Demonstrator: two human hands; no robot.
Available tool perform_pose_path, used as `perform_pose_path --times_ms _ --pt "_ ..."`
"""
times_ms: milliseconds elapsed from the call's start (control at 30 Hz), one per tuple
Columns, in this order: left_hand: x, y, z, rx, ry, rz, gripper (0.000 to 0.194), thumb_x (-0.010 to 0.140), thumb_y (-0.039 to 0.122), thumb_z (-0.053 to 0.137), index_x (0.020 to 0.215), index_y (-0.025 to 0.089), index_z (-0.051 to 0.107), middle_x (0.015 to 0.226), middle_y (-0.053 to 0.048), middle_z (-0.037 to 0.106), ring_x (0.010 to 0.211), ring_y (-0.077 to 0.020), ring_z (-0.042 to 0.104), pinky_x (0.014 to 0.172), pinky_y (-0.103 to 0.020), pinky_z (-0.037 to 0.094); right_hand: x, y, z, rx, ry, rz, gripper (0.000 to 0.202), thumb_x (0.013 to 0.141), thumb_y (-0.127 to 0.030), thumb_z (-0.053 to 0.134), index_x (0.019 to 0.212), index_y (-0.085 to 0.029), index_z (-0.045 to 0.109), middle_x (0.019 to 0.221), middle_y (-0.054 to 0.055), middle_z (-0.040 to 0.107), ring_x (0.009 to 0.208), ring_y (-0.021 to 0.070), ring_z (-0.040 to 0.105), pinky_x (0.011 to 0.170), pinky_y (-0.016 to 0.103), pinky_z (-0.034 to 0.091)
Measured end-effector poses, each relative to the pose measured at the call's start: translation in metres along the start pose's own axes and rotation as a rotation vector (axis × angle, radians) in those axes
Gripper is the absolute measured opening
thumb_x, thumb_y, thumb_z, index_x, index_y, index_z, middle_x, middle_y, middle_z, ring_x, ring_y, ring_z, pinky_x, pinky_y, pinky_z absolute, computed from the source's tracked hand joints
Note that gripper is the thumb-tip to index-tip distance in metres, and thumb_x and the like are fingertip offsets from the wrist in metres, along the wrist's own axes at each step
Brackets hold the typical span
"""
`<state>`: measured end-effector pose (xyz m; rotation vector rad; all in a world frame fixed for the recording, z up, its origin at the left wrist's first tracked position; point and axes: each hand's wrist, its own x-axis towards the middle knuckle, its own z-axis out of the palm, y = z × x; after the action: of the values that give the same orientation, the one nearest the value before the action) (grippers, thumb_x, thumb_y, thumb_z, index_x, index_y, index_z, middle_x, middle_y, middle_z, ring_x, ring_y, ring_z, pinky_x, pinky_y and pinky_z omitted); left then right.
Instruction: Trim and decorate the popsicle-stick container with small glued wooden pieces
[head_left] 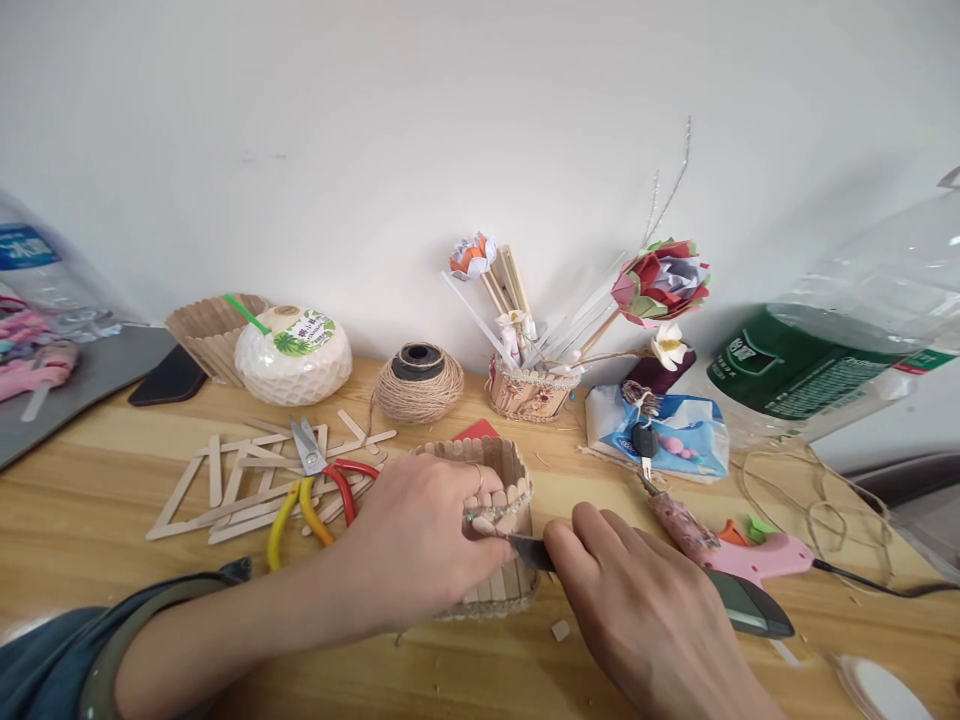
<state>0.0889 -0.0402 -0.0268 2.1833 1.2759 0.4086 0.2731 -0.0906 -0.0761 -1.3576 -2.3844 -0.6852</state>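
A small oval basket [513, 462] made of wooden craft sticks, with trim along its rim and base, stands on the table in front of me. My left hand [431, 520] grips its near side, fingers over the rim and thumb against the outside. A small pale piece shows by the thumb; its kind is unclear. My right hand [637, 590] is closed around a knife [532, 552], whose dark blade points left and reaches the basket wall beside my left thumb. The grey end of its handle sticks out past the right hand.
Scissors [311, 450] lie on loose craft sticks [225, 500] at left. Behind stand a twine spool [420, 385], a white coconut [292, 355] and a flower basket [534, 390]. Right are a pink glue gun [765, 555], a tissue pack [675, 440] and a large bottle [810, 360].
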Motion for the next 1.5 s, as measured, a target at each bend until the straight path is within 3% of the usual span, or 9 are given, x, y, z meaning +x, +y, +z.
perform_pose_path --times_ms 233,500,733,900,1033,1167,1333,1500 --pt "0.0 0.0 -0.001 -0.1 -0.038 -0.092 0.02 0.065 0.024 0.054 0.055 0.02 0.037 0.054 0.005 0.041 0.054 -0.0125 0.038 0.049 -0.026 0.023 0.002 0.0 -0.003 -0.062 0.031 0.007 0.029 0.09 -0.005 0.024 0.077 -0.022 0.043 0.062 0.001 0.042 0.056 0.0173 0.034 0.055 0.032 0.02" --pt "-0.002 -0.001 -0.002 -0.248 -0.057 -0.075 0.015 0.067 0.024 0.056 0.058 0.019 0.045 0.057 0.005 0.045 0.055 -0.0121 0.04 0.049 -0.024 0.027 0.0 0.0 -0.002 -0.092 0.077 0.023 0.031 0.092 -0.006 0.024 0.075 -0.022 0.046 0.062 0.001 0.043 0.056 0.0177 0.034 0.055 0.031 0.022" --pt "-0.005 0.005 -0.001 -0.545 -0.116 -0.118 0.012 0.068 0.02 0.058 0.063 0.018 0.048 0.061 0.007 0.049 0.058 -0.0101 0.042 0.052 -0.022 0.032 0.004 -0.001 -0.005 -0.131 0.094 0.064 0.032 0.092 -0.007 0.026 0.07 -0.021 0.045 0.059 0.001 0.043 0.052 0.0164 0.034 0.052 0.03 0.022" --pt "-0.007 0.005 0.0 -0.646 -0.115 -0.121 0.011 0.068 0.021 0.061 0.065 0.017 0.051 0.06 0.007 0.047 0.057 -0.0093 0.041 0.052 -0.021 0.031 0.003 0.008 -0.007 0.04 0.162 0.099 0.022 0.093 -0.013 0.031 0.077 -0.019 0.047 0.06 -0.002 0.048 0.046 0.0121 0.043 0.046 0.025 0.027" --pt "-0.006 0.003 0.0 -0.587 -0.129 -0.143 0.014 0.07 0.027 0.063 0.068 0.017 0.053 0.062 0.007 0.05 0.059 -0.0107 0.043 0.055 -0.022 0.033 0.005 0.012 -0.016 0.404 0.103 0.183 0.011 0.094 -0.022 0.037 0.088 -0.02 0.046 0.063 -0.004 0.055 0.048 0.0102 0.051 0.044 0.02 0.036" --pt "-0.007 0.004 0.002 -0.395 -0.052 -0.122 0.018 0.071 0.031 0.06 0.063 0.019 0.049 0.059 0.006 0.047 0.059 -0.0124 0.042 0.053 -0.024 0.031 0.013 0.005 -0.022 0.717 0.077 0.236 0.008 0.09 -0.02 0.049 0.083 -0.022 0.051 0.061 -0.005 0.055 0.05 0.0086 0.052 0.046 0.018 0.041" --pt "-0.007 0.007 0.009 -0.198 0.03 -0.059 0.023 0.074 0.032 0.057 0.058 0.02 0.045 0.057 0.005 0.047 0.058 -0.0142 0.045 0.053 -0.025 0.03 0.015 -0.003 -0.02 0.798 0.115 0.228 0.01 0.088 -0.015 0.05 0.085 -0.02 0.058 0.07 -0.001 0.06 0.059 0.0098 0.058 0.053 0.019 0.048" --pt "-0.004 0.01 0.014 -0.131 0.055 -0.053 0.02 0.072 0.026 0.054 0.057 0.02 0.042 0.056 0.005 0.048 0.057 -0.0139 0.045 0.054 -0.026 0.028 0.011 -0.006 -0.014 0.724 0.123 0.234 0.012 0.088 -0.014 0.049 0.081 -0.019 0.057 0.068 -0.002 0.058 0.053 0.0081 0.054 0.05 0.018 0.044"
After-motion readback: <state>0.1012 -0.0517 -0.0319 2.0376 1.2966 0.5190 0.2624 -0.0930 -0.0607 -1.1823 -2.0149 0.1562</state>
